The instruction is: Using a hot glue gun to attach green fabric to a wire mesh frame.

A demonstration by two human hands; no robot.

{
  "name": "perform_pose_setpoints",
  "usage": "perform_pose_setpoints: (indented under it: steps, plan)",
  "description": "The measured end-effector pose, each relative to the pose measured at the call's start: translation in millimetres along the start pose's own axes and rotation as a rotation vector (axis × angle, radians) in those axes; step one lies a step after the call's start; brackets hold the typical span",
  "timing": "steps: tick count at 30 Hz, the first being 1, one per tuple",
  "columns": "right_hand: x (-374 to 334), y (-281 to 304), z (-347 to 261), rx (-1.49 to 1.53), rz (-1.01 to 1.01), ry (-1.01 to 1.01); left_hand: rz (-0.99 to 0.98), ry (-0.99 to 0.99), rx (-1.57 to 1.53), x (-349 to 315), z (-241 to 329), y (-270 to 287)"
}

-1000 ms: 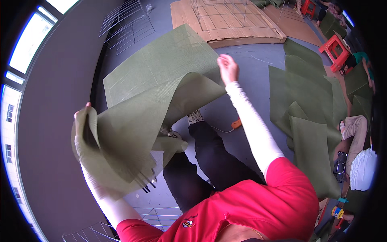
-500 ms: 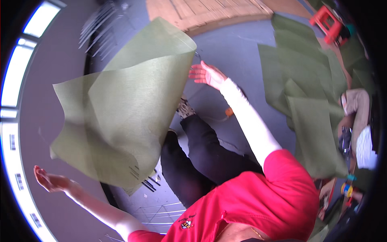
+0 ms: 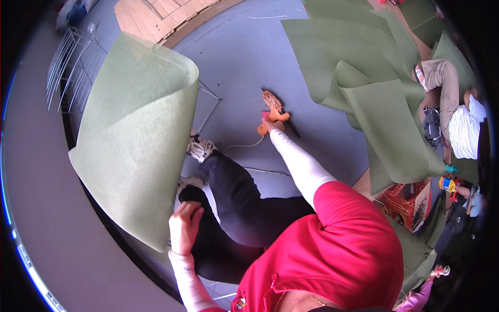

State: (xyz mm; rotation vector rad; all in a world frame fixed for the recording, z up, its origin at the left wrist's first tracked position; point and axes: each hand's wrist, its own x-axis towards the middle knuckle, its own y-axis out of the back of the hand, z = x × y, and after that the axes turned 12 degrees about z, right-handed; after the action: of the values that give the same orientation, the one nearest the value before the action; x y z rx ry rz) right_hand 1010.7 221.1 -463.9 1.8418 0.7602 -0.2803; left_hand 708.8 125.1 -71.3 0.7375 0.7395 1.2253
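My right hand (image 3: 270, 125) is closed on an orange glue gun (image 3: 273, 103) near the middle of the floor, its dark tip pointing away from me. My left hand (image 3: 184, 227) is curled beside the near corner of a large pale green sheet (image 3: 138, 140); whatever its fingers hold, if anything, is hidden. The thin, slightly see-through sheet stands at my left with its far edge rolled over. It leans over part of a white wire frame (image 3: 210, 106) on the floor.
More green sheets (image 3: 358, 67) lie overlapping at the right. Flattened cardboard (image 3: 171, 18) is at the far left, near wire racks (image 3: 78, 73). A pale cord (image 3: 244, 145) crosses the floor by my shoes (image 3: 201, 149). Another person's leg (image 3: 442, 78) shows at the right edge.
My right hand, open before, has reached down and taken hold of the glue gun. My left hand has come in from the far left and curled. The green sheet has swung more upright.
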Motion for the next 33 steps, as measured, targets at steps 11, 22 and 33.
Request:
perform_pose_setpoints:
  steps: [11, 22, 33]
  plan:
    - [-285.7, 196.2, 56.2, 0.826, -0.04, -0.154, 0.306, -0.117, 0.107, -226.6, 18.3, 246.8]
    - [-601.5, 677.0, 362.7, 1.311, -0.633, 0.571, 0.36, -0.12, 0.714, -621.2, 136.4, 217.7]
    - [-514.1, 604.3, 199.8, 1.008, -0.637, 0.748, 0.517, -0.16, 0.914, -408.6, 100.2, 193.9]
